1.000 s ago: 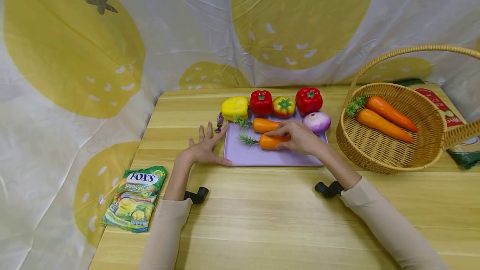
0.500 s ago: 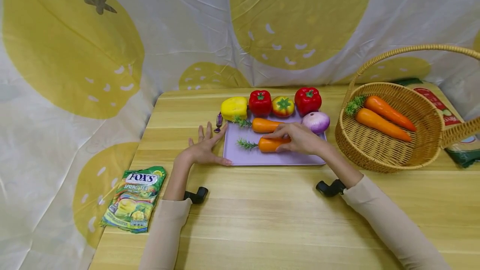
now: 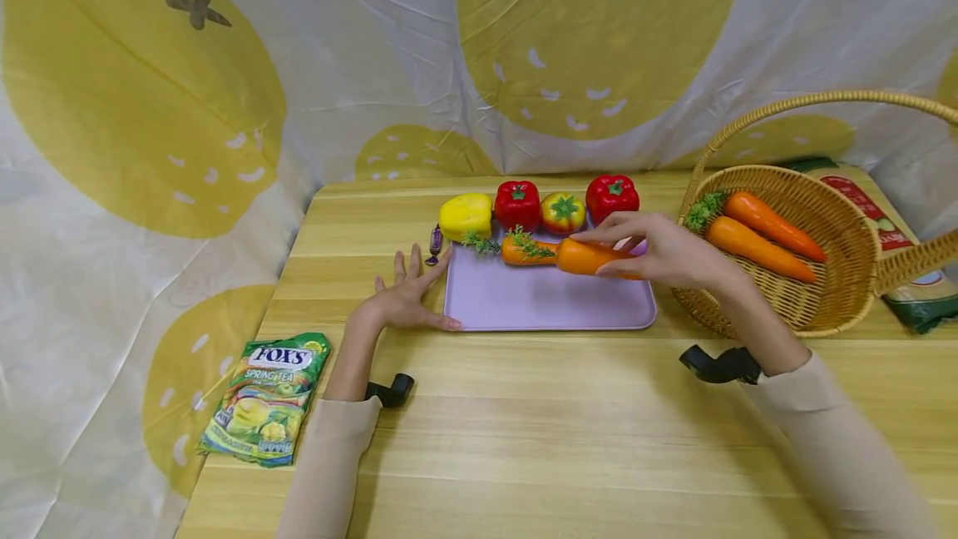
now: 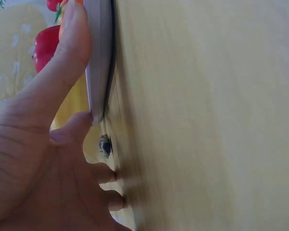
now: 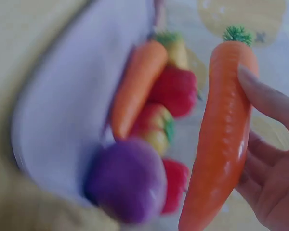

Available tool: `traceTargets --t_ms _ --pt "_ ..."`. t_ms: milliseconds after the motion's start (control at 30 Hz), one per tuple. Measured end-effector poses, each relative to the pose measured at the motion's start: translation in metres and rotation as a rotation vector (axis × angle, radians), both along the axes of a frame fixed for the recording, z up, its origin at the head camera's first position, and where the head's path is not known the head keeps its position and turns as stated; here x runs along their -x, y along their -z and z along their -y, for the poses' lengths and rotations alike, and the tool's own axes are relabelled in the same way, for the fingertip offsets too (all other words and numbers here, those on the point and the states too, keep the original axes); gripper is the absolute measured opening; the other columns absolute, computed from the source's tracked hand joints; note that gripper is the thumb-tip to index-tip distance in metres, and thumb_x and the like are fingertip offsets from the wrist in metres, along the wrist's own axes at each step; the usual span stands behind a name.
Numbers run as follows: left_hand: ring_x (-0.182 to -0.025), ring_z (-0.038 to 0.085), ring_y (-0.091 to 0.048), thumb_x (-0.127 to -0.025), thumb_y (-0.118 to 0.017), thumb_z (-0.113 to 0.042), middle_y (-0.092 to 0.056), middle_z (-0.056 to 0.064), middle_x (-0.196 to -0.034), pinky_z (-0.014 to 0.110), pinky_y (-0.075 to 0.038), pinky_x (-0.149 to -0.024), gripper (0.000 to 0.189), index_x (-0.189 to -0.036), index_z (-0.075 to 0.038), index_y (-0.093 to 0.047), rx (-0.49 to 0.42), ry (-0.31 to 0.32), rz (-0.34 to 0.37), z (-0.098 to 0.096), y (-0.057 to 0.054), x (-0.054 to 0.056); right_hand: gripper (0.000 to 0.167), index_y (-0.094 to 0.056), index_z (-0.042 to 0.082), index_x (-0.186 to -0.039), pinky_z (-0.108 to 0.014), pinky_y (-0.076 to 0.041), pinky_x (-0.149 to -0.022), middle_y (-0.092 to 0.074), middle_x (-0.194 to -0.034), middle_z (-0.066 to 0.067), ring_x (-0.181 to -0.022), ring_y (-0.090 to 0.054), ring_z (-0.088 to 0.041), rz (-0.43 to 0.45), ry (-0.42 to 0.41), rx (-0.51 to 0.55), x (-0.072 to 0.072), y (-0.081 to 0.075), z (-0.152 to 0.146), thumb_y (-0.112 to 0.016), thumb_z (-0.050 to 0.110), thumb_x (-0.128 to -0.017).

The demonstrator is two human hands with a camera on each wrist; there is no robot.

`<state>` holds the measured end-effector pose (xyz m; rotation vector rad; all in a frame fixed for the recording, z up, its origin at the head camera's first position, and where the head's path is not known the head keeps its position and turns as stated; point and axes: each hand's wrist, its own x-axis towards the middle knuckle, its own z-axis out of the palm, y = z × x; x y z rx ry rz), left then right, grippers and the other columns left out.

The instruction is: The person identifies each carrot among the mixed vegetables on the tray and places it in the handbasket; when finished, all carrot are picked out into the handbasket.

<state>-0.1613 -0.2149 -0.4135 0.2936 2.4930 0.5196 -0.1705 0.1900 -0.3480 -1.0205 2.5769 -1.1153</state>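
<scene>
Hands apart: right of head-view centre, one carrot (image 3: 587,257), long axis near-sideways, leaves (image 3: 527,243) leftward, is pinched above the tray (image 3: 539,310) by the nearer right hand (image 3: 669,249), tray's left edge being touched by the spread left hand (image 3: 402,304).

High, forward-and-down head view, two close wrist views, tray (image 3: 524,302) in all.

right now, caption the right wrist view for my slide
Right hand holds one carrot; another carrot lies on the tray.

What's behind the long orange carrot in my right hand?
From the head camera, a second tapered orange carrot extends behind the held carrot; its narrow end is covered there.
</scene>
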Motion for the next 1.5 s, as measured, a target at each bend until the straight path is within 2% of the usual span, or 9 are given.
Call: traceTargets --t_ms 333,533,633,733,800,900,1000,1100,1500 --pt "-0.152 0.050 0.032 -0.080 -0.080 -0.064 0.032 0.023 -0.166 0.084 0.013 -0.112 0.124 -0.166 -0.039 0.006 -0.004 0.003 0.000 0.000 -0.002 -0.001 0.050 -0.071 0.028 -0.134 -0.017 -0.053 -0.071 -0.070 -0.136 -0.005 -0.099 -0.064 0.001 -0.013 0.211 -0.075 -0.008 -0.043 -0.064 -0.084 0.015 -0.087" --pt "-0.152 0.050 0.032 -0.080 -0.079 -0.065 0.031 0.024 -0.166 0.084 0.013 -0.112 0.124 -0.166 -0.038 0.006 -0.003 0.008 -0.002 0.001 -0.002 -0.001 0.052 -0.072 0.026 -0.134 -0.011 -0.052 -0.075 -0.064 -0.126 0.028 -0.100 -0.063 0.006 -0.027 0.260 -0.144 -0.006 -0.053 -0.102 -0.085 0.012 -0.085" --pt "-0.152 0.050 0.032 -0.080 -0.079 -0.065 0.031 0.024 -0.167 0.085 0.013 -0.112 0.124 -0.166 -0.038 0.006 -0.002 0.011 -0.003 0.001 -0.002 -0.001 0.053 -0.072 0.026 -0.134 -0.017 -0.052 -0.065 -0.059 -0.119 0.039 -0.081 -0.065 0.004 -0.019 0.273 -0.191 -0.003 -0.054 -0.119 -0.085 0.011 -0.085" --pt "-0.152 0.050 0.032 -0.081 -0.079 -0.065 0.031 0.024 -0.167 0.085 0.013 -0.112 0.124 -0.166 -0.037 0.006 -0.002 0.012 -0.003 0.001 -0.001 -0.001 0.051 -0.072 0.026 -0.134 -0.022 -0.046 -0.053 -0.063 -0.113 0.036 -0.056 -0.051 0.004 0.007 0.295 -0.233 0.000 -0.052 -0.135 -0.085 0.012 -0.086" --pt "-0.152 0.050 0.032 -0.080 -0.079 -0.065 0.031 0.024 -0.167 0.085 0.012 -0.112 0.124 -0.166 -0.037 0.006 -0.003 0.013 -0.003 0.001 -0.001 -0.001 0.050 -0.071 0.026 -0.134 -0.024 -0.042 -0.048 -0.071 -0.110 0.023 -0.050 -0.043 0.004 0.039 0.305 -0.256 0.003 -0.050 -0.143 -0.084 0.013 -0.087" --pt "-0.152 0.050 0.032 -0.080 -0.079 -0.065 0.031 0.024 -0.167 0.085 0.012 -0.112 0.124 -0.166 -0.037 0.006 -0.003 0.013 -0.002 0.001 -0.001 -0.001 0.049 -0.072 0.023 -0.134 -0.019 -0.047 -0.055 -0.076 -0.109 0.010 -0.063 -0.052 0.010 0.082 0.326 -0.287 0.008 -0.044 -0.153 -0.084 0.015 -0.088" --pt "-0.152 0.050 0.032 -0.080 -0.079 -0.066 0.031 0.024 -0.167 0.085 0.012 -0.112 0.124 -0.166 -0.037 0.006 -0.004 0.015 -0.004 0.001 -0.001 -0.001 0.048 -0.072 0.019 -0.133 -0.015 -0.051 -0.072 -0.076 -0.124 -0.006 -0.091 -0.059 0.015 0.100 0.329 -0.327 0.014 -0.036 -0.162 -0.085 0.018 -0.087" --pt "-0.152 0.050 0.032 -0.080 -0.079 -0.066 0.031 0.024 -0.167 0.085 0.012 -0.112 0.124 -0.166 -0.038 0.006 -0.005 0.015 -0.008 0.001 -0.001 -0.001 0.049 -0.073 0.013 -0.131 -0.017 -0.051 -0.071 -0.073 -0.126 -0.021 -0.087 -0.059 0.015 0.127 0.338 -0.375 0.021 -0.026 -0.166 -0.086 0.020 -0.085" --pt "-0.152 0.050 0.033 -0.080 -0.080 -0.064 0.031 0.024 -0.166 0.085 0.013 -0.111 0.125 -0.166 -0.037 0.006 -0.010 0.011 -0.007 0.001 0.000 -0.001 0.048 -0.074 0.001 -0.125 -0.020 -0.054 -0.077 -0.076 -0.117 -0.019 -0.094 -0.069 -0.010 0.150 0.225 -0.432 0.039 0.007 -0.165 -0.088 0.010 -0.080"
